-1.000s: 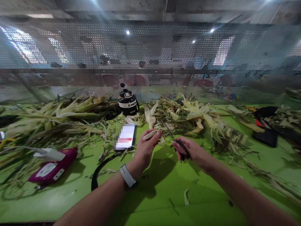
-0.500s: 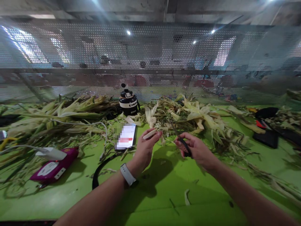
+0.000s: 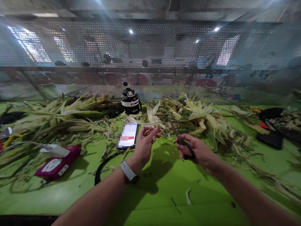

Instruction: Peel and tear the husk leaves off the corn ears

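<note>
Now holding black-handled scissors above the green desk, gripped by the dark loops in the right hand, fingers wrapped around, blades slanting up and away. Hard to tell from here whether parted or together at the tips. Stiff, by the look of it, and probably light enough for one hand; best taken just so, by the loops, well back from the metal. Across to the left hand, apart from those blades: thumb and fingers curled in near pale corn husk, impossible to tell how tightly or on what. Soft, papery stuff, most likely, apt to tear, so better pinched at the thick base than by thin leaf ends. Outward again: a heap of husks beyond the right hand, a second heap off left, and between them a black bottle. Closer in, a lit smartphone just beside the left hand; farther left, a magenta power strip with a white plug. Behind everything, a perforated screen.
</note>
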A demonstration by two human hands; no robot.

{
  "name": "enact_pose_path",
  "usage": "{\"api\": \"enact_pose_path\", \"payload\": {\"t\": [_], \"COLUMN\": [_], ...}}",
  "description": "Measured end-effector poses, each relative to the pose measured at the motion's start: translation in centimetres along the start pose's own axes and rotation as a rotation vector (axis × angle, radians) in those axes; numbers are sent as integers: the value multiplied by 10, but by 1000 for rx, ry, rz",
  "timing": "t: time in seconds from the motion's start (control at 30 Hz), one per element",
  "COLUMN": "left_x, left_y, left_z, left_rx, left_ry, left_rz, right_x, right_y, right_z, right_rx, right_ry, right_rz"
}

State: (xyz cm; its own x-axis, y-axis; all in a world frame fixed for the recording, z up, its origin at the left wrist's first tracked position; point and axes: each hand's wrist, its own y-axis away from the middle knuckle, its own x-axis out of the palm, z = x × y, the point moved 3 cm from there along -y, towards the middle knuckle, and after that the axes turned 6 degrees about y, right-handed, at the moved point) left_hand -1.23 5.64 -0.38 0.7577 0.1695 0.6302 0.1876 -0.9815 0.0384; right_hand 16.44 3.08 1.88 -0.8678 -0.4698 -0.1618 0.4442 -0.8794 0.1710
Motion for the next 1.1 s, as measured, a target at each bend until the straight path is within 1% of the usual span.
{"api": "enact_pose_path", "payload": {"t": [0.1,0.23,0.33,0.43,0.57,0.63,0.73,0.87,0.93,1.0,1.1], "left_x": [2,1,1,3,0,-1,-1,6,11,16,18], "left_y": [0,-1,-1,1,4,5,8,13,16,20,24], "left_z": [1,3,2,1,3,5,8,9,8,6,3], "left_rx": [-11,17,29,30,10,3,-21,-23,18,57,86], "left_ry": [1,-26,-115,-215,-345,-315,-206,-171,-184,-214,-247], "left_rz": [34,60,82,132,139,152,188,232,279,350,430], "right_x": [0,-2,-4,-5,-3,0,4,3,1,-2,-7], "right_y": [-1,-3,-5,-5,-5,-6,-8,-9,-9,-9,-10], "right_z": [-1,-3,-5,-5,-2,-3,-7,-10,-11,-11,-8], "right_rx": [-2,-23,-41,-46,-33,-9,27,-8,-17,-15,-41], "right_ry": [-3,-26,-48,-41,1,-7,-56,-156,-193,-199,-159], "right_rz": [-16,-66,-93,-117,-136,-139,-147,-212,-273,-331,-367]}}
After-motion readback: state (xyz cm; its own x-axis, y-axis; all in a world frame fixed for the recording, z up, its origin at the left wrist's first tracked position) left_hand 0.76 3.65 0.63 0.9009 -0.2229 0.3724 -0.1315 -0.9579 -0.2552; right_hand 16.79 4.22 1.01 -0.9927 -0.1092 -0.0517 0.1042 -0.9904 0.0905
